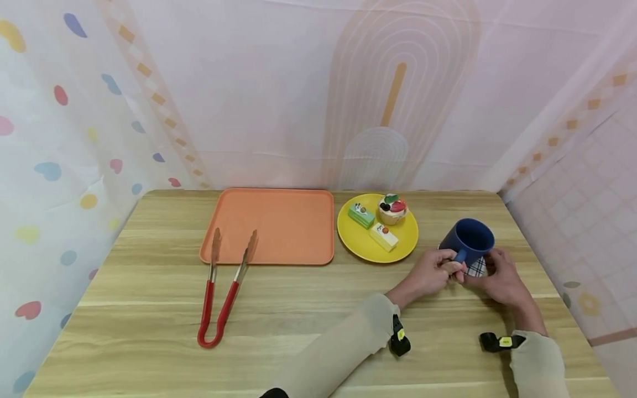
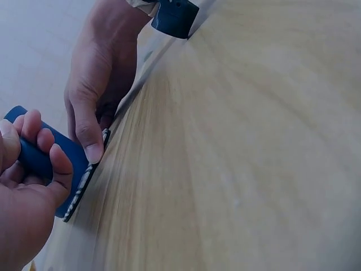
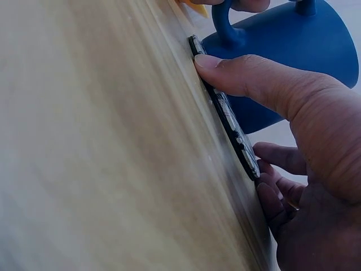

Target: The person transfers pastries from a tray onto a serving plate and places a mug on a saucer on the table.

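A dark blue mug stands at the right of the table, on a round checked coaster. My left hand grips the mug's handle, its fingers curled round it in the left wrist view. On the mug's right, my right hand holds the coaster by its edge. The right wrist view shows the thumb of that hand pressed on the near edge of the coaster and the other fingers at its side. The mug's base hides part of the coaster.
Left of the mug is a yellow plate with a cupcake, a green cake slice and a yellow one. An orange tray lies farther left, red-handled tongs resting over its front edge. Patterned cloth hangs behind the table.
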A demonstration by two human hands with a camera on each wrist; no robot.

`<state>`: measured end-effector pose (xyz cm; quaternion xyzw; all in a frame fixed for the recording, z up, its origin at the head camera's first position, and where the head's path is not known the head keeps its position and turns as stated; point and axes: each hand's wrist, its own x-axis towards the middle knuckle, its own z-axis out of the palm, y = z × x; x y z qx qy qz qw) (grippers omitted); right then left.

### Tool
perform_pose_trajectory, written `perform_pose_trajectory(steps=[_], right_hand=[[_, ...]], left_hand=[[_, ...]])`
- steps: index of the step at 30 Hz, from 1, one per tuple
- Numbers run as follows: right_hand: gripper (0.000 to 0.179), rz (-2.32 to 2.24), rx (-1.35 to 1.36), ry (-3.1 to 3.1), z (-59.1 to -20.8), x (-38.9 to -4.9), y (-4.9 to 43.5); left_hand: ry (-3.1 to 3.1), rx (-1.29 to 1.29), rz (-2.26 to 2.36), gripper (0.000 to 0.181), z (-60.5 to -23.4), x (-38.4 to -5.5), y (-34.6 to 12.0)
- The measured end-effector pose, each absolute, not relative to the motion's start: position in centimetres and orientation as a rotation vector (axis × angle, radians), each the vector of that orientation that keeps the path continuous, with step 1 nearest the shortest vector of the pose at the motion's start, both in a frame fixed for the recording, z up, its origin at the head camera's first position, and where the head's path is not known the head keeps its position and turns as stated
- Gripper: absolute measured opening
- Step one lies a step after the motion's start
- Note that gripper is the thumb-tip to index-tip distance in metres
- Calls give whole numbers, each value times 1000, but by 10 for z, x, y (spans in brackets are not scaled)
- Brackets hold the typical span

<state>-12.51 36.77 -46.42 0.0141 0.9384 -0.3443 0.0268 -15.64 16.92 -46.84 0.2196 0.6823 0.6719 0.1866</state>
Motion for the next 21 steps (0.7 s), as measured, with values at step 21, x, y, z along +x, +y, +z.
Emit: perform_pose_trajectory(steps=[21], right_hand=[[85, -1148, 47, 2866, -465, -125, 369]], left_hand=[[2086, 657, 1729, 16, -461, -154, 158]])
